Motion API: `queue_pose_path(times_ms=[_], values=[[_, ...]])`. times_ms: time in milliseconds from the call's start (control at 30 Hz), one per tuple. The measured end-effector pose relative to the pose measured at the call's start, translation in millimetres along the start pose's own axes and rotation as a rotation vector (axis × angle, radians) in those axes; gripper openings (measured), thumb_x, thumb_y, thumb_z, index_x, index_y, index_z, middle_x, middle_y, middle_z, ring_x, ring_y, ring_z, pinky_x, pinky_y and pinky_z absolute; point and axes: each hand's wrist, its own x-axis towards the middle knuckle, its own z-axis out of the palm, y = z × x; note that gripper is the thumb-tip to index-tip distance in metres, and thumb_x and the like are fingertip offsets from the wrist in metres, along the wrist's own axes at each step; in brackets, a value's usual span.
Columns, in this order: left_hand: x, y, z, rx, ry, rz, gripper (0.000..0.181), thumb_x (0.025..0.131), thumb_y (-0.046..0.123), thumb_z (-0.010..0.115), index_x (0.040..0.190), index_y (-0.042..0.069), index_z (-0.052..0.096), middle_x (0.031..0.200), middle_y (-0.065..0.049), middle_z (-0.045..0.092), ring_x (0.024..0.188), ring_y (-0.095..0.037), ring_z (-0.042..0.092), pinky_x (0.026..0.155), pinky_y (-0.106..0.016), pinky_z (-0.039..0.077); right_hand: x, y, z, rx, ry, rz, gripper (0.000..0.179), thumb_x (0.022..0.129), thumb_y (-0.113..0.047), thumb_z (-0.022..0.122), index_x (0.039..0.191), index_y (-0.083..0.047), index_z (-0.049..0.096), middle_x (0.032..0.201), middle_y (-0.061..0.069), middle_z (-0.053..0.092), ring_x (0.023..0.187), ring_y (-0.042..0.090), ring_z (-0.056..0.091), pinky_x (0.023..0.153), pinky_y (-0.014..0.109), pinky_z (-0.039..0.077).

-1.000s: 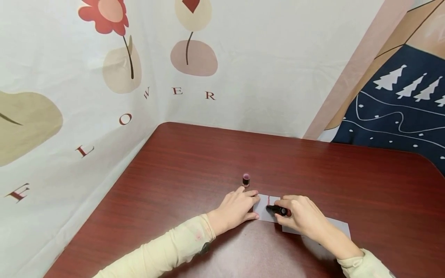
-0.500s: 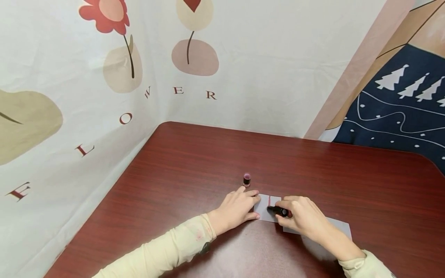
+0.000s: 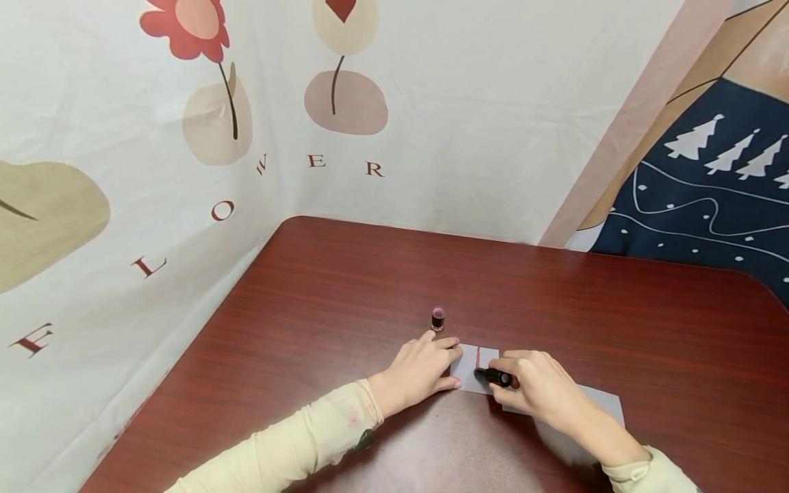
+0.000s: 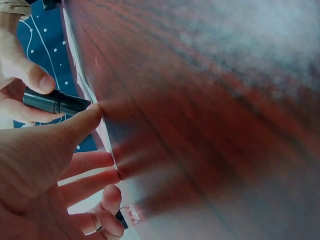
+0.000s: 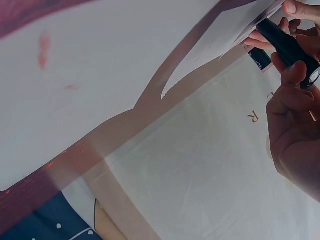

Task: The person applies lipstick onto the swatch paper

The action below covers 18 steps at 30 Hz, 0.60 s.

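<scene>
A small white paper (image 3: 464, 370) lies on the dark red table, with a short red line (image 3: 478, 356) running down from its far edge. My left hand (image 3: 419, 370) rests with spread fingers on the paper's left edge. My right hand (image 3: 542, 383) pinches a stout black marker (image 3: 496, 376), tilted, its tip at the lower end of the line. The left wrist view also shows the marker (image 4: 55, 101) between thumb and fingers. Just beyond the left fingers stands a small black and clear cylinder (image 3: 437, 319) with a pinkish top; I cannot tell its kind.
A second white paper (image 3: 600, 400) lies under my right forearm; faint red smudges (image 5: 44, 50) show on it in the right wrist view. Printed cloth walls (image 3: 468, 150) border the table (image 3: 370, 274) at the left and back.
The marker in my right hand has moved slightly toward me, and the red line is a little longer. The left hand stays on the paper.
</scene>
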Motion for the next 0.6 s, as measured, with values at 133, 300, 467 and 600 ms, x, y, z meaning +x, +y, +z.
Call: queue_pose_path(times_ms=[133, 300, 467, 600], values=[[-1.3, 0.0, 0.0, -0.001, 0.002, 0.002, 0.046, 0.081, 0.048, 0.064, 0.118, 0.019, 0.064, 0.129, 0.004, 0.055, 0.095, -0.02, 0.053, 0.067, -0.03, 0.048, -0.7, -1.2, 0.1, -0.003, 0.0, 0.0, 0.014, 0.066, -0.007, 0.073, 0.078, -0.011, 0.068, 0.065, -0.015, 0.049, 0.05, -0.007, 0.036, 0.044, 0.011, 0.031], [-2.2, 0.0, -0.8, -0.004, -0.001, -0.001, 0.048, 0.082, 0.049, 0.063, 0.119, 0.019, 0.064, 0.13, 0.004, 0.054, 0.094, -0.02, 0.052, 0.066, -0.03, 0.048, -0.8, -2.2, -1.0, 0.008, -0.001, -0.007, 0.014, 0.066, -0.006, 0.072, 0.079, -0.011, 0.068, 0.065, -0.016, 0.048, 0.051, -0.008, 0.037, 0.043, 0.011, 0.032], [-1.6, 0.2, -1.2, -0.002, 0.002, -0.003, 0.047, 0.081, 0.049, 0.063, 0.118, 0.02, 0.064, 0.13, 0.004, 0.054, 0.093, -0.02, 0.052, 0.065, -0.03, 0.048, -1.5, -2.5, -2.7, 0.0, -0.002, -0.002, 0.015, 0.066, -0.007, 0.073, 0.079, -0.012, 0.068, 0.064, -0.016, 0.047, 0.051, -0.007, 0.036, 0.043, 0.012, 0.031], [-1.8, 1.2, -1.3, 0.007, -0.003, 0.001, 0.047, 0.081, 0.049, 0.064, 0.118, 0.019, 0.064, 0.13, 0.004, 0.055, 0.092, -0.02, 0.053, 0.065, -0.03, 0.048, -2.9, -3.2, -3.4, 0.007, -0.015, 0.01, 0.014, 0.067, -0.007, 0.072, 0.078, -0.013, 0.067, 0.064, -0.017, 0.044, 0.051, -0.007, 0.035, 0.044, 0.011, 0.031]])
